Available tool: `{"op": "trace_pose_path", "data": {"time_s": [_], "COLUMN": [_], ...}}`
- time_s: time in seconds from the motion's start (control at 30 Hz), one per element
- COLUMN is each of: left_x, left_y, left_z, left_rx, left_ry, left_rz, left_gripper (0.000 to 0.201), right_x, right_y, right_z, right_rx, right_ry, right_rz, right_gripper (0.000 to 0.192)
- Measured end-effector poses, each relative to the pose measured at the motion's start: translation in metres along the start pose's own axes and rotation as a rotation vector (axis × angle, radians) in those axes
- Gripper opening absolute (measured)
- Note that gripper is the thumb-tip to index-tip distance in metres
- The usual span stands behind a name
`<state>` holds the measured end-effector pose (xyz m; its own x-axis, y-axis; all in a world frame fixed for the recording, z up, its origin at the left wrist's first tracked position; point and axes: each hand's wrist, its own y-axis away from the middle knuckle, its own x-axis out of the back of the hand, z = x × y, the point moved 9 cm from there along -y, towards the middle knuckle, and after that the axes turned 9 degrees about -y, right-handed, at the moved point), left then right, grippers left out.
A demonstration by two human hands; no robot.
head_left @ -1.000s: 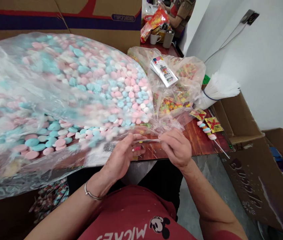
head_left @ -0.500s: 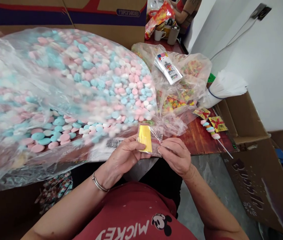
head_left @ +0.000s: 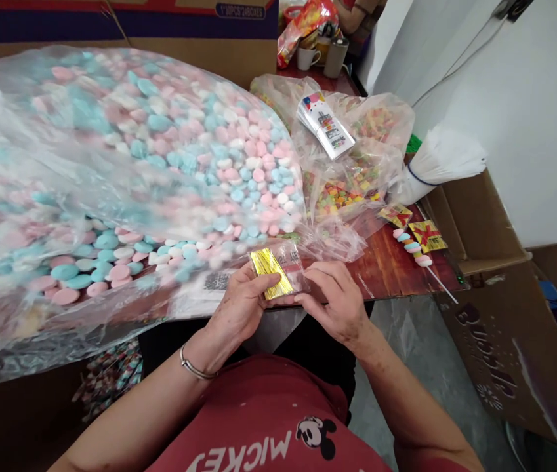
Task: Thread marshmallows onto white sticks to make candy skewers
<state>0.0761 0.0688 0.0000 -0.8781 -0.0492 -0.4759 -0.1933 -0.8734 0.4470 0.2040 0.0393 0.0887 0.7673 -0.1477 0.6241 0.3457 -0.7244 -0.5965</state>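
My left hand [head_left: 243, 295] pinches a small clear packet of shiny gold twist ties [head_left: 272, 272] just above the table's front edge, thumb on top. At the packet's right end, my right hand [head_left: 334, 295] has its thumb and fingers on the clear plastic bag [head_left: 296, 259]; the fingertips are partly hidden. To the left, a large clear sack of pink, blue and white candies [head_left: 180, 157] spreads across the table. Further right lies a stick of threaded candies [head_left: 412, 248] beside yellow printed packets [head_left: 427, 236].
Behind my hands, a bag of small colourful candies [head_left: 342, 190] has a stack of printed cards [head_left: 326, 124] on it. A banded white bundle [head_left: 443, 164] leans near an open carton [head_left: 475, 223]. Mugs [head_left: 336, 58] and another person's arm [head_left: 351, 14] are at the back.
The packet has tilted and shifted slightly left in my left hand, and the ties now glint gold. My right hand's fingers have spread a little and moved left.
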Motion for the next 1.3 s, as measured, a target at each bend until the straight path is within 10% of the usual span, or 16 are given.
{"op": "trace_pose_path", "data": {"time_s": [0.5,1.03,1.3], "left_x": [0.003,-0.001,-0.009], "left_y": [0.0,0.009,0.019], "left_z": [-0.004,-0.011,-0.02], "left_rx": [-0.058,-0.019,0.121], "left_ry": [0.071,-0.035,-0.06], "left_rz": [0.059,0.009,-0.19], "left_gripper": [0.026,0.034,0.027], "right_x": [-0.017,0.017,-0.007], "right_y": [0.003,-0.005,-0.022], "right_z": [-0.007,0.021,0.01], "right_rx": [-0.016,-0.166,-0.079], "right_ry": [0.224,0.022,-0.213], "right_rz": [0.042,0.201,-0.25], "right_gripper": [0.019,0.017,0.027]}}
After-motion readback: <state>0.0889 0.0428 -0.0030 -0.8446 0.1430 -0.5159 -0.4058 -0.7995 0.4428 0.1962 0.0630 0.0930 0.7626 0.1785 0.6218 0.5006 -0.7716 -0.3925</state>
